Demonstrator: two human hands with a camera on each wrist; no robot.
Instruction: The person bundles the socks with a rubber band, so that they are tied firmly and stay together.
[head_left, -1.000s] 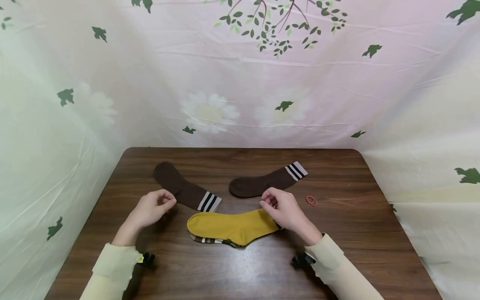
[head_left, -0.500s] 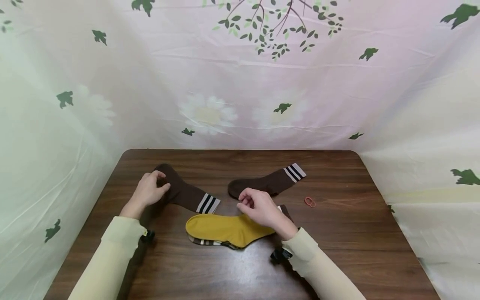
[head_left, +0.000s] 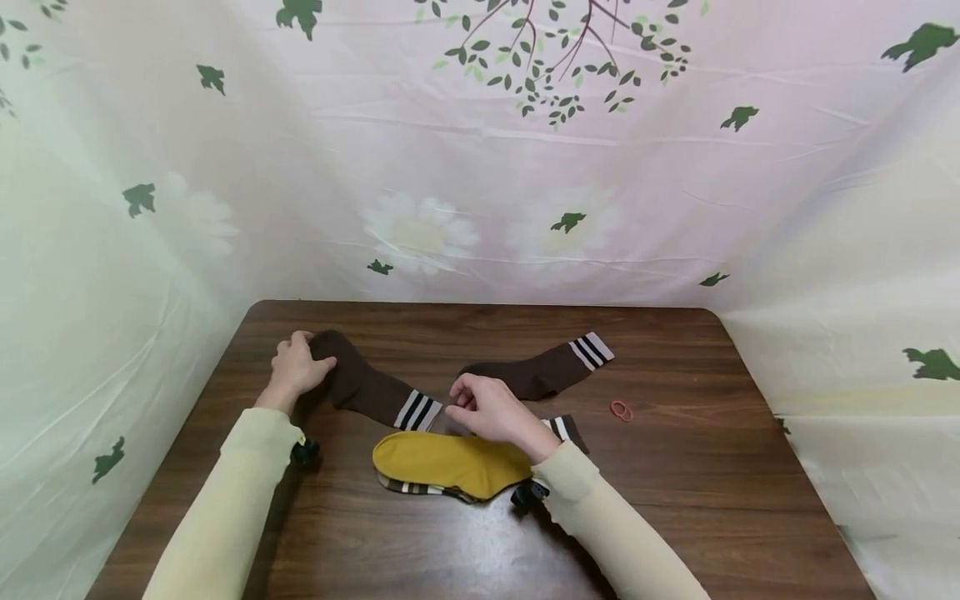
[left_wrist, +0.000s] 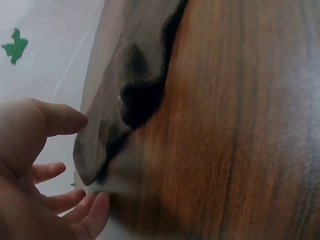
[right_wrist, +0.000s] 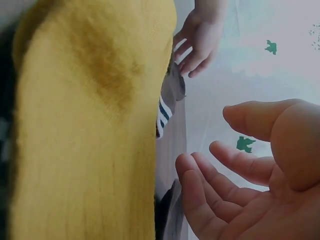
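My left hand is at the toe of a dark brown sock lying on the left, its cuff striped grey and black. In the left wrist view, the thumb is right at the edge of the sock, and the other fingers spread past the toe. Loosely bent, my right hand hovers over the mustard-yellow sock with nothing between thumb and fingers. Beneath the yellow sock a striped sock shows along the lower edge. The right forearm partly covers the yellow sock.
A second brown sock with a striped cuff lies behind the right hand, its toe partly hidden. Small red rings lie to the right on the wooden table. A patterned cloth hangs behind and at both sides.
My left hand has moved forward and left to the brown sock's toe. My right hand has shifted left from the yellow sock's cuff end, uncovering a striped cuff there.
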